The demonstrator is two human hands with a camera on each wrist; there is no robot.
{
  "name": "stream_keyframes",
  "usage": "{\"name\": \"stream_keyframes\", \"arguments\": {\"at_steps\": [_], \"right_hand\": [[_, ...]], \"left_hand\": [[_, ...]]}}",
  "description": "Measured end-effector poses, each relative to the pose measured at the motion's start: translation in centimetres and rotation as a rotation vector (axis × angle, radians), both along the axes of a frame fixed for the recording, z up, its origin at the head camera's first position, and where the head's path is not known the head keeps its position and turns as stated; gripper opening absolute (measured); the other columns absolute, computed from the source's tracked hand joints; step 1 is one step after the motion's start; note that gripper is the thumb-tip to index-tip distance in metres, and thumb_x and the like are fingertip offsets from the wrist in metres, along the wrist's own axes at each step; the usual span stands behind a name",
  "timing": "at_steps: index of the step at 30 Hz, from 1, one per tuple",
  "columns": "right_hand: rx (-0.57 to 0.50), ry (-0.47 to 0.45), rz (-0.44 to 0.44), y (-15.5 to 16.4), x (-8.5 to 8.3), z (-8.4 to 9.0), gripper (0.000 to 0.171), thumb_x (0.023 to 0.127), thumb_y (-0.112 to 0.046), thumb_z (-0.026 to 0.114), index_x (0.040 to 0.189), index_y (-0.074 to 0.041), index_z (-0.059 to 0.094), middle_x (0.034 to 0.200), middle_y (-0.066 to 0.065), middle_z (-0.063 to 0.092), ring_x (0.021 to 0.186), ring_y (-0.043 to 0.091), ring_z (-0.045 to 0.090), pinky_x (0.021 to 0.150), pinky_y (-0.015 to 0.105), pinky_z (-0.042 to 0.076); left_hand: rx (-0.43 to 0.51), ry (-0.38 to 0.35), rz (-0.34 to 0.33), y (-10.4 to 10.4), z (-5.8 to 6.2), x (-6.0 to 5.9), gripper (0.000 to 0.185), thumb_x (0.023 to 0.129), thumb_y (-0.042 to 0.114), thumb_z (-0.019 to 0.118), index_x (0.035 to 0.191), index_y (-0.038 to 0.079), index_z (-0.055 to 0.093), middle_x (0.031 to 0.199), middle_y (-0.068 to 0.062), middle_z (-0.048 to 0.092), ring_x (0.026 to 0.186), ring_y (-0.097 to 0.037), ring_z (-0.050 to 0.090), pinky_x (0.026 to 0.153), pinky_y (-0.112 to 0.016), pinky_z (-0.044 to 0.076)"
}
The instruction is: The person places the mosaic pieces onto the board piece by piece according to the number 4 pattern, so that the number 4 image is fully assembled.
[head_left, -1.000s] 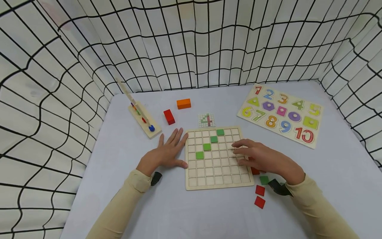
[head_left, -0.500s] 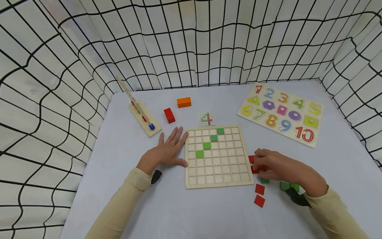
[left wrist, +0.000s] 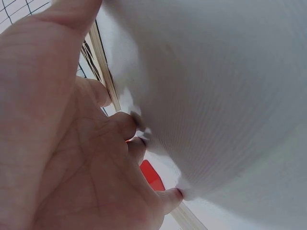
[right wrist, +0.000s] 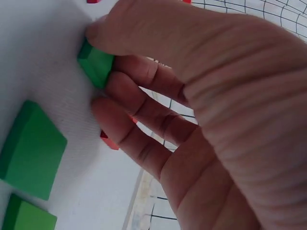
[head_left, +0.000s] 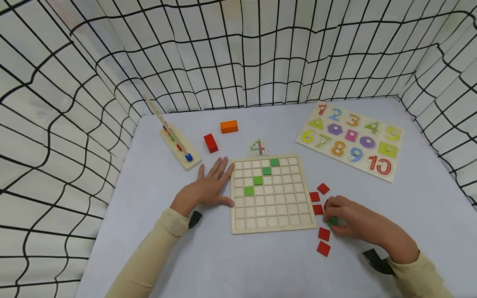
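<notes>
My right hand is beside the board's lower right corner. Its thumb and fingers pinch a green square tile at the tabletop. Two more green tiles, one darker and one lighter, lie near it in the right wrist view. My left hand lies flat on the table with fingers spread, index fingertip and thumb at the left edge of the wooden grid board. Several green tiles form a diagonal in its cells. Red tiles lie scattered around the right hand, one partly hidden by its fingers.
Behind the board lies a small pattern card. A red block and an orange block stand further back, beside a wooden bead toy. At the back right is a number puzzle board. Black netting surrounds the table.
My right hand has moved from over the board's right side to the loose tiles, past the red ones, and now pinches a green tile. The left hand stays in place.
</notes>
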State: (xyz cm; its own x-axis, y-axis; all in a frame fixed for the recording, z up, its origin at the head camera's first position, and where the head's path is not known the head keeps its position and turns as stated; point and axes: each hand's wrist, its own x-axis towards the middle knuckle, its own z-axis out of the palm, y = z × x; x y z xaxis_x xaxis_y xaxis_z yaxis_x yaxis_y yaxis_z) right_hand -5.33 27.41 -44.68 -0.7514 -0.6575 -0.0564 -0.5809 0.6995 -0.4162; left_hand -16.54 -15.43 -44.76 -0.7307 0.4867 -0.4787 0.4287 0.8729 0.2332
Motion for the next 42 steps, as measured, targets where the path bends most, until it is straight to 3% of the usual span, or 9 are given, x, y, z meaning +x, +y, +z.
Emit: {"name": "stream_keyframes", "arguments": {"at_steps": [15,22,28,35,42], "right_hand": [[-0.052,0.104,0.058,-2.2,-0.7,0.7,0.029,0.086,-0.008,0.087,0.111,-0.016,0.076,0.111,-0.006,0.061,0.101,0.009,0.053,0.083,0.024,0.06],[-0.062,0.076,0.055,-4.7,-1.9,1.1,0.027,0.087,-0.005,0.084,0.11,-0.015,0.074,0.111,-0.003,0.061,0.104,0.01,0.054,0.084,0.024,0.061],[-0.093,0.171,0.143,-6.5,-3.3,1.3,0.024,0.086,-0.002,0.084,0.105,-0.011,0.073,0.111,0.003,0.062,0.103,0.014,0.055,0.082,0.024,0.06],[-0.105,0.209,0.221,-8.7,-4.9,1.5,0.018,0.088,-0.008,0.086,0.1,-0.01,0.072,0.103,0.003,0.06,0.098,0.012,0.053,0.079,0.022,0.057],[-0.116,0.153,0.258,-11.7,-6.2,1.5,0.013,0.09,-0.002,0.079,0.101,-0.007,0.075,0.107,0.005,0.061,0.103,0.017,0.055,0.086,0.027,0.058]], "left_hand": [[-0.01,0.006,0.001,-0.2,0.2,0.0,0.126,0.089,0.067,0.075,0.174,0.014,-0.001,0.182,-0.015,-0.014,0.169,-0.038,-0.012,0.128,-0.077,-0.006],[-0.008,-0.004,0.003,-0.3,0.1,0.0,0.126,0.089,0.067,0.075,0.174,0.015,-0.003,0.181,-0.014,-0.015,0.169,-0.038,-0.013,0.129,-0.076,-0.007],[-0.01,-0.012,0.007,-0.2,0.1,0.0,0.126,0.089,0.067,0.075,0.174,0.016,-0.004,0.181,-0.012,-0.017,0.169,-0.037,-0.015,0.129,-0.075,-0.008],[-0.012,0.0,0.005,-0.3,-0.2,0.0,0.127,0.088,0.069,0.075,0.174,0.018,-0.004,0.181,-0.011,-0.017,0.169,-0.036,-0.016,0.13,-0.075,-0.008],[-0.001,-0.004,0.009,-0.3,-0.1,0.0,0.127,0.088,0.067,0.076,0.174,0.017,-0.002,0.182,-0.011,-0.016,0.169,-0.037,-0.015,0.129,-0.076,-0.008]]}}
